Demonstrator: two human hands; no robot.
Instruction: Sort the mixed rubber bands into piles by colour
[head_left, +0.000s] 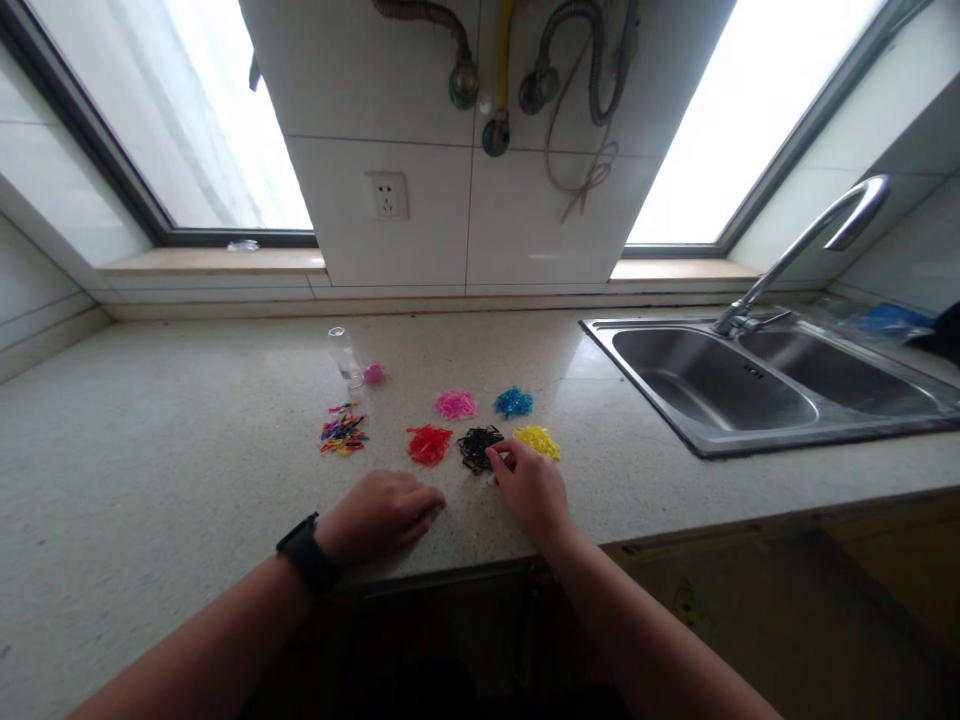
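Observation:
Small heaps of tiny elastic bands lie sorted by colour on the speckled counter (150, 440): pink (456, 404), blue (514, 402), red (429, 444), black (478, 447) and yellow (537, 440). A mixed-colour heap (343, 431) lies to the left. My right hand (529, 488) has its fingertips pinched at the edge of the black heap, beside the yellow one. My left hand (379, 516), with a black watch on the wrist, rests curled on the counter below the red heap, touching nothing I can make out.
A small clear bottle (344, 356) lies on its side behind the mixed heap, with a pink cap or clump (373, 373) next to it. A steel double sink (757, 385) with a tap (810, 235) is at the right. Hoses hang on the tiled wall.

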